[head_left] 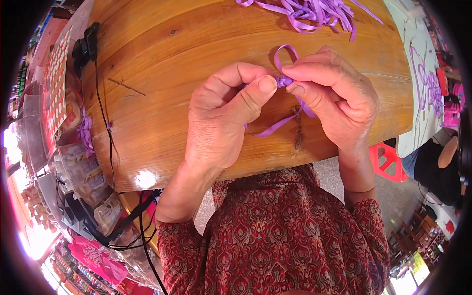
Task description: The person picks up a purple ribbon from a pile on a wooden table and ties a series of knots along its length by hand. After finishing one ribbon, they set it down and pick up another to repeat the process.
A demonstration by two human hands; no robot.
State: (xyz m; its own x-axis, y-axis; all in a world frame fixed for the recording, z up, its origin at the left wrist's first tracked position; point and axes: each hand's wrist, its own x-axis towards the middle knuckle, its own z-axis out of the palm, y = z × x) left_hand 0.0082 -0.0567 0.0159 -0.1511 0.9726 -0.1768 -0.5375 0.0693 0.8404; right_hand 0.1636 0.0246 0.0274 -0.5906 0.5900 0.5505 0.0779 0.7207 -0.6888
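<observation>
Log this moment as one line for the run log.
left hand: pinching purple ribbon | right hand: pinching same ribbon | ribbon pile: far table edge | surface: wooden table

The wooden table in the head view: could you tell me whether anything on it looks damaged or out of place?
Only small blemishes: the wooden table has a thin scratch left of the left hand and a dark knot near its front edge. The purple ribbon looks intact.

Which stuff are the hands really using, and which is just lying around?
In use:
- purple ribbon, pinched by left hand and right hand
- pile of purple ribbons, likely spares

Lying about:
- black cable
- black clip
- red stool
- plastic bottles
</observation>
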